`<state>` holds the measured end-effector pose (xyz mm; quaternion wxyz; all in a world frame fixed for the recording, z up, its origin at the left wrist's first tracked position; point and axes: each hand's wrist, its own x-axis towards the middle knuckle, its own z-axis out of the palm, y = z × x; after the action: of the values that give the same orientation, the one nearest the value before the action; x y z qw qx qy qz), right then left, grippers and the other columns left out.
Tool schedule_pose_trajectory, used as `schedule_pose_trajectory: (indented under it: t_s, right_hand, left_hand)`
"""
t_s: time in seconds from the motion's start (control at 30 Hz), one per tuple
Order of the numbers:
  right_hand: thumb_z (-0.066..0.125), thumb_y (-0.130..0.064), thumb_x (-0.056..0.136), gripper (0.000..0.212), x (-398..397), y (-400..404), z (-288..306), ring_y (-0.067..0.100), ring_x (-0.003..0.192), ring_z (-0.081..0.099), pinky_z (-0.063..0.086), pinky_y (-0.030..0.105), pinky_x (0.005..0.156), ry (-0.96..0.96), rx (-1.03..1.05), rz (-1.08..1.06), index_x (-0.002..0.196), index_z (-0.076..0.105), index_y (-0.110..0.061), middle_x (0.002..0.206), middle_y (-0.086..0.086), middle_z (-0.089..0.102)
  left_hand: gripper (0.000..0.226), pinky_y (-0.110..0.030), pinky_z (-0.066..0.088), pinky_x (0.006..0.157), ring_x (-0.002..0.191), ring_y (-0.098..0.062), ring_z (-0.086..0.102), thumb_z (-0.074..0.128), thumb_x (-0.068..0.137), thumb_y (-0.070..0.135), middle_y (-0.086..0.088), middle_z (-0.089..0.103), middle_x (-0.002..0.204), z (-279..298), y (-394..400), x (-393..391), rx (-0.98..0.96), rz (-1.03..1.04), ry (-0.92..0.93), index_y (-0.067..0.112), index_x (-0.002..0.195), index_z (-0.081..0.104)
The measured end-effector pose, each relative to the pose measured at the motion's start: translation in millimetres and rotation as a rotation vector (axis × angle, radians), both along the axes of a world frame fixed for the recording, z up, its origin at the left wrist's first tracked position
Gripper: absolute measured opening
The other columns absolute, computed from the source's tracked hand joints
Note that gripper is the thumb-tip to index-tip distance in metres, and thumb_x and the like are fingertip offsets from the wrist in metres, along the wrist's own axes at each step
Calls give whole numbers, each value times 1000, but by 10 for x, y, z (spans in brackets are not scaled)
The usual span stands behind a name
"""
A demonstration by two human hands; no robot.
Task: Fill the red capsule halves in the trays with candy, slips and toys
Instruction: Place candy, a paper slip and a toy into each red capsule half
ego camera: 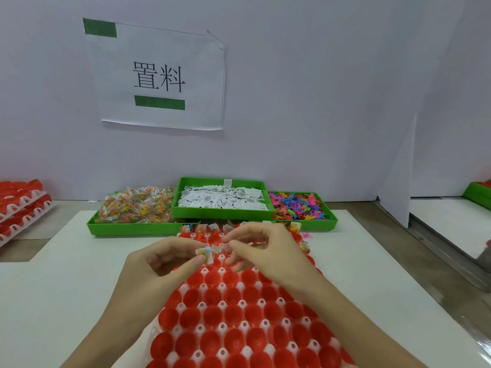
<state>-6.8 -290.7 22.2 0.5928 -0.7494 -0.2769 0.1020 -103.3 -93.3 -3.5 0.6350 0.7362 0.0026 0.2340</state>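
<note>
Candy packet – small clear sachet with coloured bits, pinched between thumb and forefinger of my left hand, held just above the far part of the tray. My right hand is beside it, fingers curled, tips pinching more small packets next to the first one; how many I cannot tell.

The tray is white, lies on the table straight in front of me, packed with red capsule halves, open side up. The near rows look hollow. The far row, just past my hands, already has candy packets and slips sticking out, and a few at the far right hold bright toys.

Behind the tray are three green bins touching side by side – left bin heaped with candy packets, middle bin with white printed slips, sitting higher than its neighbours, right bin with small multicoloured plastic toys.

Far left: a stack of more trays with red halves. Far right edge: another green bin, partly cut off. On the wall: a paper sign with two printed characters and green tape strips.
</note>
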Motion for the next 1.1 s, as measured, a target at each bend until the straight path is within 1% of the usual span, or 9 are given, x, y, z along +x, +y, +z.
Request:
schedule_pose_trajectory:
  t_s: [0.1,0.2,0.3,0.4,0.5,0.67,0.77,0.83,1.1]
  right_hand:
    - [63,-4,97,15,460,-166,45,17,67,75,61,28,61,-110,-97,-221,100,74,-13,83,7,77]
    - [56,-2,100,19,1039,-444,59,8,57,69,58,25,56,-189,-253,-466,102,72,-12,87,8,74]
    - [53,-1,101,22,1535,-731,-23,21,78,69,59,41,82,-313,-510,-607,104,74,-8,96,11,74]
    - [59,-6,101,18,1793,-888,-114,25,83,68,56,37,83,-400,-719,-586,106,75,-10,107,14,74]
    - [59,-10,102,17,1879,-899,-148,23,72,67,54,34,73,-432,-752,-523,103,75,-15,104,12,74]
    - [68,-12,96,12,1927,-843,-154,23,85,66,49,30,77,-529,-800,-425,105,74,-16,103,11,71]
    - [71,-12,93,10,1951,-838,-196,28,97,66,52,37,86,-586,-947,-399,102,74,-17,109,12,65]
    - [73,-14,92,10,1951,-836,-204,26,99,67,54,40,89,-574,-963,-413,102,75,-16,113,11,68]
    - [71,-14,93,16,1956,-742,-174,32,101,63,54,41,86,-603,-1100,-434,109,69,-10,114,15,64]
  left_hand:
    - [23,-17,58,79,89,-15,76,84,74,23,-1,80,93,-12,14,-1,-3,1,15,27,96,82]
    - [21,-17,58,79,88,-15,76,83,75,20,-1,80,93,-10,17,2,6,1,16,27,95,82]
    - [21,-17,58,78,86,-15,76,83,75,20,-1,80,91,-9,20,3,34,2,17,28,94,82]
    - [21,-19,59,80,87,-16,76,83,75,18,-2,80,92,-20,29,9,44,0,12,29,93,82]
    - [21,-17,58,79,86,-16,76,83,75,16,-3,80,91,-24,39,17,46,-10,1,28,92,82]
    - [20,-19,58,79,85,-17,75,83,74,17,-3,79,90,-7,35,10,52,-19,-10,27,91,82]
    - [19,-18,58,79,84,-17,75,82,73,15,-4,79,89,8,21,2,43,-23,-21,27,89,82]
    - [20,-17,58,78,83,-16,75,82,73,14,-4,79,89,17,14,0,41,-28,-29,27,88,82]
    - [20,-16,57,78,84,-14,75,83,73,18,-1,79,90,27,13,-5,78,-32,-21,29,89,82]
